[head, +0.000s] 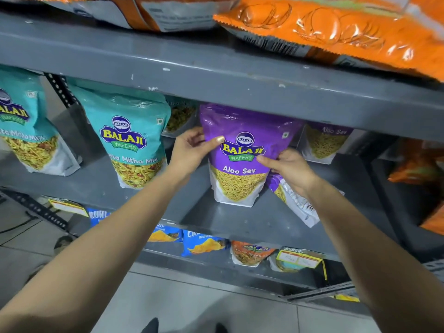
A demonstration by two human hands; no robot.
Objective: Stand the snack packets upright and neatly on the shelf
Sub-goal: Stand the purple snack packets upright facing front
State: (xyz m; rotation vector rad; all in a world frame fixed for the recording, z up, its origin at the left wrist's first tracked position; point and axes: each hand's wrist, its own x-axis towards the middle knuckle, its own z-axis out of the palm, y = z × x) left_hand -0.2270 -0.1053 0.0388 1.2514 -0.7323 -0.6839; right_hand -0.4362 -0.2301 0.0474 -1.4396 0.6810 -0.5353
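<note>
A purple Aloo Sev packet [242,179] stands upright on the grey middle shelf [264,219]. My left hand [192,152] grips its left edge with the thumb on the front. My right hand [290,169] holds its right side. Under my right hand a second purple packet [295,203] lies tilted on the shelf. Another Aloo Sev packet [324,143] stands further back at the right. Two teal Khatta Mitha Mix packets [129,140] [26,131] stand at the left, with one more [180,116] behind them.
The upper shelf board [216,75] hangs just above the packet tops and carries orange packets [336,30]. The lower shelf holds blue and orange snack packets [204,243]. More orange packets [418,164] sit at the far right. Tiled floor lies below.
</note>
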